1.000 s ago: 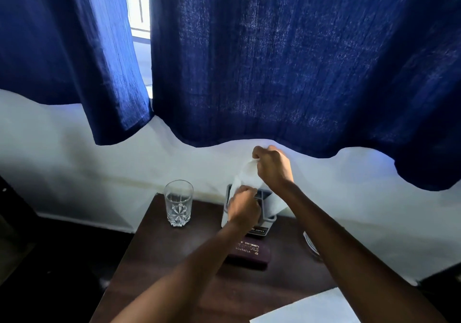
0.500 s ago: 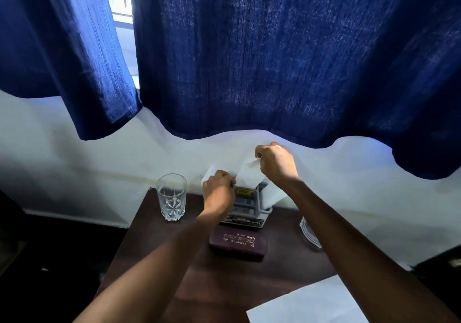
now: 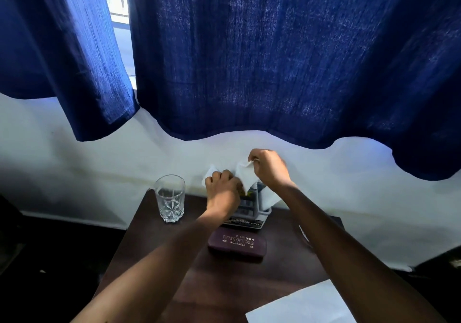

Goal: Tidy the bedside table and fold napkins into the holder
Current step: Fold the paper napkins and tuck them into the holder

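A white napkin (image 3: 245,176) is stretched between my hands above the napkin holder (image 3: 252,212) at the back of the dark bedside table (image 3: 224,285). My left hand (image 3: 223,188) grips the napkin's left part, with a white corner sticking out past the knuckles. My right hand (image 3: 268,166) pinches its upper right corner, higher up. More white napkin (image 3: 270,197) sticks out of the holder under my right wrist. Another flat napkin (image 3: 301,305) lies at the table's front right.
A cut-glass tumbler (image 3: 171,197) stands at the table's back left. A maroon spectacle case (image 3: 237,245) lies in front of the holder. A pale object's edge (image 3: 303,234) shows behind my right forearm. Blue curtains (image 3: 249,60) hang over the white wall behind.
My left hand has moved left and up, away from my right hand, pulling the napkin wider apart over the holder. The view has shifted slightly.
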Demonstrator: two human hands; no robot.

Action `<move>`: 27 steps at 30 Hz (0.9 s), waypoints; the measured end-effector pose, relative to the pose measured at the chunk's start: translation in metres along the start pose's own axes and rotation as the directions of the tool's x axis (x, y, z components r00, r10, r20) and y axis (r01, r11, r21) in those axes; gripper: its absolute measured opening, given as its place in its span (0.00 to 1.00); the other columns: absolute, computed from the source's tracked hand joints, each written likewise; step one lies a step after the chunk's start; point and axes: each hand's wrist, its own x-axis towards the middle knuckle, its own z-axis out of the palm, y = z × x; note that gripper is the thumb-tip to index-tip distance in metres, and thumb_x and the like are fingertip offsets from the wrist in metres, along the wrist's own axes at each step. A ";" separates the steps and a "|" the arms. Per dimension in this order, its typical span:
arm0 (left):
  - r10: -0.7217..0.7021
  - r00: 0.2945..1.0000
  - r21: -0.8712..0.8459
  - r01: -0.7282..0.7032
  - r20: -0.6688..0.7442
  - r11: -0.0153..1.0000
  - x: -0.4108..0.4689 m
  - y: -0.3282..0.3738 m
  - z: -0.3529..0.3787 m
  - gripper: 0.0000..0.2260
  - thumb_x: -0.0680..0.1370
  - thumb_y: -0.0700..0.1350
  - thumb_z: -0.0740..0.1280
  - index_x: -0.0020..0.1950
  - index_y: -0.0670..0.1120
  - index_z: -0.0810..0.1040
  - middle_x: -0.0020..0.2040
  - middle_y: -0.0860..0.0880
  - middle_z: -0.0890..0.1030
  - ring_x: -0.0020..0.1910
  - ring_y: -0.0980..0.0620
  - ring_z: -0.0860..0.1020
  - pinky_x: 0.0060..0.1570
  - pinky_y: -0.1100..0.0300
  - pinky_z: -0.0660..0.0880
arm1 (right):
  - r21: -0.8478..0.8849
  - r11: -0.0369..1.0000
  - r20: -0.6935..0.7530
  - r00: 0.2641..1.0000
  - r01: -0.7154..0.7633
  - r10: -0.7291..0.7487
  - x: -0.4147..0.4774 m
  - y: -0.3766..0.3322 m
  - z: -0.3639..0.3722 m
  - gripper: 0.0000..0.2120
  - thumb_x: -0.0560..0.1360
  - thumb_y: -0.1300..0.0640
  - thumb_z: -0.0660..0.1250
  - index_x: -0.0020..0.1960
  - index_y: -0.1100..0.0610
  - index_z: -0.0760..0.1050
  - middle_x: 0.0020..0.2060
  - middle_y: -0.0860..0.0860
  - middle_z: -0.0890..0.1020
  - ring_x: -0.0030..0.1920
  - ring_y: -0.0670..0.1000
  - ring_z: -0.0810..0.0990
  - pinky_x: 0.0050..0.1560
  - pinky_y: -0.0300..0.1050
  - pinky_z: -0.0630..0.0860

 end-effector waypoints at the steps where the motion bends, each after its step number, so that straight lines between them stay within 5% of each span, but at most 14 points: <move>1: 0.032 0.999 0.001 -0.032 0.023 0.999 0.001 0.000 0.000 0.15 0.74 0.41 0.61 0.57 0.53 0.78 0.61 0.50 0.73 0.61 0.44 0.67 0.58 0.51 0.61 | 0.014 1.000 -0.002 1.000 0.002 -0.002 0.001 -0.001 0.001 0.13 0.72 0.68 0.58 0.49 0.59 0.78 0.47 0.58 0.83 0.48 0.60 0.78 0.46 0.49 0.76; 6: -0.149 0.988 -0.223 0.134 -0.051 0.965 0.010 -0.001 -0.001 0.10 0.75 0.40 0.62 0.54 0.49 0.76 0.59 0.48 0.75 0.58 0.45 0.70 0.57 0.53 0.65 | 0.100 0.995 -0.060 0.998 -0.016 0.023 0.006 0.000 -0.003 0.16 0.70 0.69 0.56 0.47 0.59 0.80 0.45 0.58 0.83 0.47 0.60 0.78 0.46 0.46 0.74; 9: -0.199 0.978 -0.675 0.183 0.055 0.715 0.013 -0.002 -0.010 0.15 0.77 0.42 0.63 0.62 0.50 0.67 0.57 0.50 0.76 0.54 0.48 0.75 0.55 0.52 0.74 | 0.200 0.980 -0.090 0.995 -0.019 0.037 0.009 0.001 -0.012 0.14 0.70 0.71 0.56 0.42 0.60 0.78 0.41 0.58 0.82 0.43 0.59 0.78 0.42 0.44 0.72; 11: -0.137 0.975 -0.795 0.220 0.172 0.565 0.014 0.001 -0.020 0.17 0.78 0.43 0.61 0.67 0.52 0.65 0.57 0.51 0.75 0.54 0.50 0.74 0.53 0.55 0.76 | 0.270 0.963 -0.086 0.995 -0.022 0.046 0.009 0.000 -0.017 0.12 0.72 0.71 0.57 0.39 0.59 0.76 0.42 0.58 0.81 0.43 0.57 0.77 0.42 0.43 0.73; 15: -0.048 0.954 -0.808 0.278 0.297 0.520 0.017 0.004 -0.030 0.11 0.78 0.42 0.60 0.59 0.44 0.75 0.50 0.47 0.76 0.45 0.51 0.74 0.35 0.71 0.72 | 0.368 0.926 -0.048 0.993 -0.082 0.107 0.007 -0.004 -0.022 0.13 0.73 0.71 0.56 0.38 0.58 0.73 0.40 0.57 0.79 0.41 0.51 0.74 0.36 0.34 0.69; 19: -0.050 0.946 -0.783 0.295 0.321 0.548 0.017 -0.003 -0.027 0.05 0.77 0.46 0.65 0.46 0.44 0.77 0.40 0.46 0.78 0.38 0.50 0.76 0.31 0.64 0.72 | 0.383 0.920 -0.089 0.987 -0.089 0.132 0.002 0.000 -0.018 0.14 0.70 0.74 0.55 0.40 0.63 0.77 0.38 0.54 0.78 0.40 0.50 0.74 0.35 0.31 0.68; 27: -0.065 0.909 -0.763 0.383 0.413 0.521 0.013 -0.013 -0.019 0.05 0.73 0.36 0.69 0.48 0.39 0.78 0.36 0.48 0.81 0.23 0.58 0.77 0.22 0.65 0.71 | 0.423 0.889 -0.134 0.958 -0.175 0.252 -0.004 0.019 -0.015 0.15 0.71 0.72 0.54 0.47 0.62 0.77 0.43 0.56 0.80 0.45 0.54 0.77 0.44 0.43 0.74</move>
